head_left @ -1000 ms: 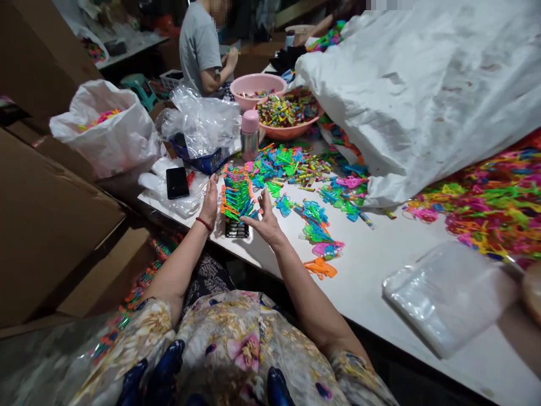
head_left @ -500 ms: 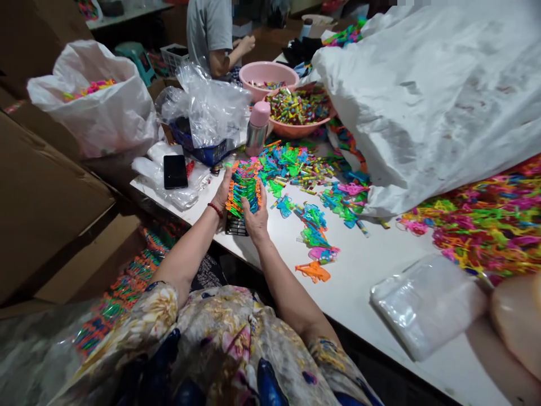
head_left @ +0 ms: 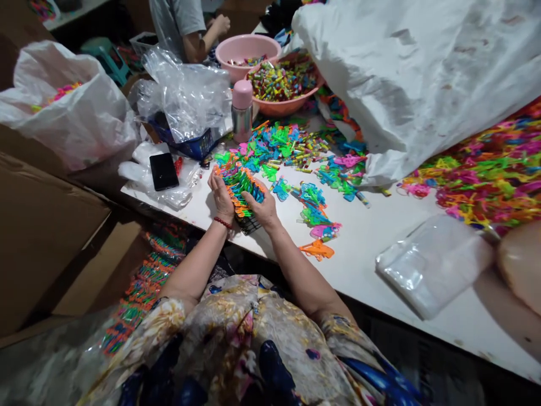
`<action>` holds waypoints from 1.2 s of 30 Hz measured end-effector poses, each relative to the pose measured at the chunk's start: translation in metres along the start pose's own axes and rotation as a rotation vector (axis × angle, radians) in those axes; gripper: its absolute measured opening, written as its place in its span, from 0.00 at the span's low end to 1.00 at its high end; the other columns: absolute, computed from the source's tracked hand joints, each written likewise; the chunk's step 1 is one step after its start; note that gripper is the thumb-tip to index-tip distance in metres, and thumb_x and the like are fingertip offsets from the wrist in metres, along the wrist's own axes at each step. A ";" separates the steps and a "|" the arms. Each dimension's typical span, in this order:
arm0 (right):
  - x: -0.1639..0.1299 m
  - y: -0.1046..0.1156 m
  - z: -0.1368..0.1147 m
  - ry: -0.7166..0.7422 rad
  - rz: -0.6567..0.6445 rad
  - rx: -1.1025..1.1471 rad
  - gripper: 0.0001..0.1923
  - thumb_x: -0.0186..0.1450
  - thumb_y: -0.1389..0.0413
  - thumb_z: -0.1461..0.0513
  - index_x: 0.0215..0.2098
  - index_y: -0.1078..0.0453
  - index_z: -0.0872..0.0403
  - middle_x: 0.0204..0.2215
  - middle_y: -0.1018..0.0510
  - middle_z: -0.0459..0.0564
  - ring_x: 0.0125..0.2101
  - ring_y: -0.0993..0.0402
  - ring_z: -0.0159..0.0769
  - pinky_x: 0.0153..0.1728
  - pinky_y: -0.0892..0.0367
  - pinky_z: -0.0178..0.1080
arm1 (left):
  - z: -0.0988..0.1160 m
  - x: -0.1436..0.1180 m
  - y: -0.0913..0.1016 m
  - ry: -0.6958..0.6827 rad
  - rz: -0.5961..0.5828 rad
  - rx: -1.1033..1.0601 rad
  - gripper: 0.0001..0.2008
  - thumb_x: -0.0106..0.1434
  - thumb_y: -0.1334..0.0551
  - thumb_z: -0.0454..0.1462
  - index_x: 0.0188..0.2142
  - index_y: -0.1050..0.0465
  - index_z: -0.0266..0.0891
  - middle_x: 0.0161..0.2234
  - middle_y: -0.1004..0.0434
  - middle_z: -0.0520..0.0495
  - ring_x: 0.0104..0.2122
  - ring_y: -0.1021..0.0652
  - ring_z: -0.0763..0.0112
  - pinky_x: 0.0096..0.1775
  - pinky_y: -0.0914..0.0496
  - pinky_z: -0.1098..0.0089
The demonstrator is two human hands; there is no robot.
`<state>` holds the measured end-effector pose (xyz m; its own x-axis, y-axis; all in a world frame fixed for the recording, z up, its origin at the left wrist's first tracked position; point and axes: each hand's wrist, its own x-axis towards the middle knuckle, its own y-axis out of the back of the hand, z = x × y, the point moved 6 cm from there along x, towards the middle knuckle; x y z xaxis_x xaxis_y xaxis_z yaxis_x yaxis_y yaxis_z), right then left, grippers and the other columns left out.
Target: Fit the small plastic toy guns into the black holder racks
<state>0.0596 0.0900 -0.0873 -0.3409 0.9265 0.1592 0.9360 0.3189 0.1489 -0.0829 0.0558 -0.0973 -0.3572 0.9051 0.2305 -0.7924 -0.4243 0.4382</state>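
Now we are clamping row of toy pieces [head_left: 239, 183] between both palms, left hand [head_left: 220, 194] and right hand [head_left: 262, 207] equally near, fingers curling snug around it. Row's long axis is running away from us, over black rack [head_left: 249, 225] at tabletop [head_left: 372, 248] edge.

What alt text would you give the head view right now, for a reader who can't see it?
Both hands, left hand and right hand, press together a row of colourful plastic toys on a white table. More loose toys lie beside them, with a black phone to the left and a pink basin of small parts behind.
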 end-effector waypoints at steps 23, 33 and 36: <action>-0.043 0.065 0.007 0.038 -0.006 -0.268 0.43 0.73 0.61 0.35 0.71 0.39 0.53 0.69 0.33 0.60 0.68 0.37 0.44 0.69 0.41 0.49 | 0.122 -0.031 -0.008 -0.807 -0.568 0.634 0.36 0.71 0.44 0.58 0.72 0.42 0.46 0.69 0.33 0.42 0.75 0.46 0.48 0.73 0.63 0.38; -0.084 0.167 0.029 -0.120 0.018 -1.019 0.22 0.77 0.53 0.51 0.56 0.23 0.50 0.44 0.21 0.56 0.40 0.25 0.42 0.40 0.34 0.40 | 0.124 -0.034 -0.016 -0.784 -0.550 0.752 0.18 0.71 0.39 0.50 0.51 0.23 0.42 0.67 0.30 0.40 0.72 0.39 0.44 0.72 0.57 0.33; -0.082 0.154 0.025 -0.080 -0.076 -1.210 0.23 0.76 0.52 0.49 0.52 0.23 0.54 0.43 0.23 0.59 0.36 0.30 0.42 0.35 0.42 0.39 | 0.128 -0.033 -0.024 -0.743 -0.524 0.775 0.18 0.71 0.38 0.49 0.52 0.23 0.42 0.67 0.31 0.38 0.72 0.39 0.43 0.71 0.55 0.31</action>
<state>0.2340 0.0683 -0.1021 -0.3451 0.9369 0.0557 0.2132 0.0204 0.9768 0.0107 0.0328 -0.0043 0.4960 0.8446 0.2015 -0.1557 -0.1418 0.9776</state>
